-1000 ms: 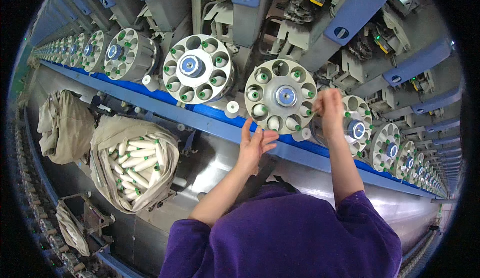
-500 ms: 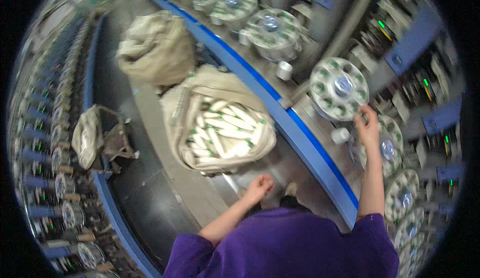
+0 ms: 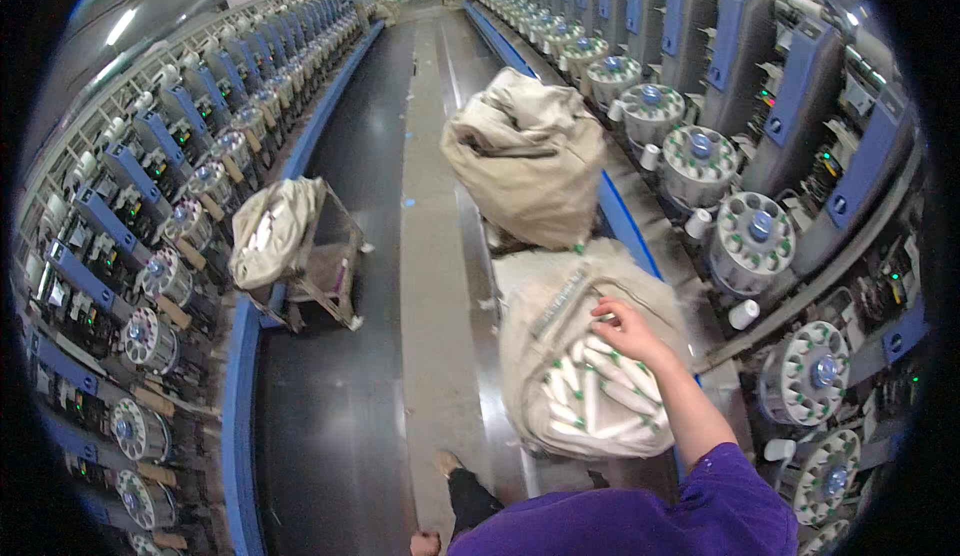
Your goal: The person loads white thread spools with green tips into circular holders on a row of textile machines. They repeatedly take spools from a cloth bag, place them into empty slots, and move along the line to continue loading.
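Observation:
A beige cloth sack (image 3: pixel 520 376) stands open in front of me, filled with white yarn bobbins (image 3: pixel 604 388) with green ends. My right hand (image 3: pixel 625 330) is at the far rim of this sack, above the bobbins, its fingers bent and closed on the cloth edge. No bobbin shows in its fingers. Low in the picture, my left hand (image 3: pixel 425 544) hangs beside my leg; only a small part of it shows, and its fingers cannot be made out.
A second, fuller beige sack (image 3: pixel 528 156) stands just beyond. To the left, a small cart (image 3: pixel 325 296) carries a sack of bobbins. Winding machines with round bobbin magazines (image 3: pixel 752 241) line both sides behind blue rails (image 3: pixel 240 406). White yarn cones (image 3: pixel 744 314) stand along the right. The aisle floor (image 3: pixel 435 256) runs far ahead.
My view has swung up and left along the aisle. My right hand has left the round magazine on the right and is now at the sack's rim. My left hand has dropped lower.

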Demonstrator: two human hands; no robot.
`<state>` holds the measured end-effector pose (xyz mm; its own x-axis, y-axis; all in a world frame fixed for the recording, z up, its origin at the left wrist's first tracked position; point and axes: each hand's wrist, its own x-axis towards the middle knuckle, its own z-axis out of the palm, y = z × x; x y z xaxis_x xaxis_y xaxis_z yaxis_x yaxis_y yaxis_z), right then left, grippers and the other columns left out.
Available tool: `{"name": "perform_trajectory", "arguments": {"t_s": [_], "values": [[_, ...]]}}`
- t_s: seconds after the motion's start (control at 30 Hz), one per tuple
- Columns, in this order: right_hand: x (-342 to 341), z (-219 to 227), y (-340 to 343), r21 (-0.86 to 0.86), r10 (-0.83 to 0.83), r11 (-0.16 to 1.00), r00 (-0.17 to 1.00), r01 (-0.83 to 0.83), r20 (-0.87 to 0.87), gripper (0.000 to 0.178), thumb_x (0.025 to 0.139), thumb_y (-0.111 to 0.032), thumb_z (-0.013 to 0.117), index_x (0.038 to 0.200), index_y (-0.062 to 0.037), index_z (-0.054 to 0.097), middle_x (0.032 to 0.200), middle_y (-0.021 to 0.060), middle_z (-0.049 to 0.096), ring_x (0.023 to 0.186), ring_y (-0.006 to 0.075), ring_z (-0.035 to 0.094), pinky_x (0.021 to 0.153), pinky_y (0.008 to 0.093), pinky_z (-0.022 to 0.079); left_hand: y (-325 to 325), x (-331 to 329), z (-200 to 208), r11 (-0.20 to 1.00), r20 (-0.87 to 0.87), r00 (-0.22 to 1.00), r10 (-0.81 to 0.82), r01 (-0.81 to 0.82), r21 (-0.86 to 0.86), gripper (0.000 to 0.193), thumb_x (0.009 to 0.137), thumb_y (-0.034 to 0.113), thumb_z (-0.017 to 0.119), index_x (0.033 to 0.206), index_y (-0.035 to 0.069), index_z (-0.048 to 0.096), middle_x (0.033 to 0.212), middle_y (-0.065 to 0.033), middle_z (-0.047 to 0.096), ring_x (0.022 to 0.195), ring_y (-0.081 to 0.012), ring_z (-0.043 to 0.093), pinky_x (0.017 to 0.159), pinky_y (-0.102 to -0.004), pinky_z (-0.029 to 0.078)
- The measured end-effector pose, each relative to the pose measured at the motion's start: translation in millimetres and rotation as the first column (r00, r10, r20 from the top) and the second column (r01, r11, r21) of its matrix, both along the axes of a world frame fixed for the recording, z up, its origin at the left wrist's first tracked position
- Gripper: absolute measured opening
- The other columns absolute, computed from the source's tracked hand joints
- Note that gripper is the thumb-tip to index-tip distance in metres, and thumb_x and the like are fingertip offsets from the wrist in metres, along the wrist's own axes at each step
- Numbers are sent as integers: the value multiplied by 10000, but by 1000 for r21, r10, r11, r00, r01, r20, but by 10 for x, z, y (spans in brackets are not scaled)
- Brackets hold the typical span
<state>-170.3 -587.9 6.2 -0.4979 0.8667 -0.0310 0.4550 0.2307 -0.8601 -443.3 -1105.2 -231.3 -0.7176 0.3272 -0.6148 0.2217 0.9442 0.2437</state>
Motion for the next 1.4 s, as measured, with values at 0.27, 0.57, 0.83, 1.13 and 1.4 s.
{"name": "perform_trajectory", "arguments": {"t_s": [0.27,0.57,0.83,1.13,1.4], "values": [[-1677,-224,848,36,-182,982,980,185,-77,403,755,-228,678,1096,-61,544,1226,149,452,1012,243,533,813,337,465,1060,-2371,914,951,353,924,148,-230,205,305,852,213,481,1026,-18,578,893,-192,627,770,-280,590,693,-370,493],[-2366,405,3086,571,-567,645,819,508,-89,842,666,-231,732,1353,-67,275,1390,198,291,1272,347,299,1030,396,288,4183,-3894,1175,585,581,814,-27,-458,669,280,848,212,597,1017,-2,533,858,-93,626,729,-183,612,583,-325,487],[-3080,990,5228,431,-629,771,669,469,397,402,819,-296,566,1154,-76,548,1058,196,598,1015,348,548,903,460,388,5077,-4793,1322,846,338,890,305,-416,332,327,868,239,520,996,-55,584,918,-181,627,776,-271,592,680,-377,494],[-4182,3591,7733,423,-300,424,565,801,-769,295,871,-241,532,981,22,607,838,102,639,775,198,589,696,339,471,7307,-6929,928,911,231,944,236,-298,286,321,855,263,584,977,-34,575,897,-139,618,785,-224,586,680,-347,486],[-5337,4374,9049,453,-172,479,586,752,-791,272,869,-197,486,1010,-4,615,901,106,629,798,195,600,697,316,490,12457,-7290,2815,363,-78,759,-647,396,843,525,799,181,659,1238,-11,446,1186,-134,531,1090,-204,505,893,-306,419]]}}
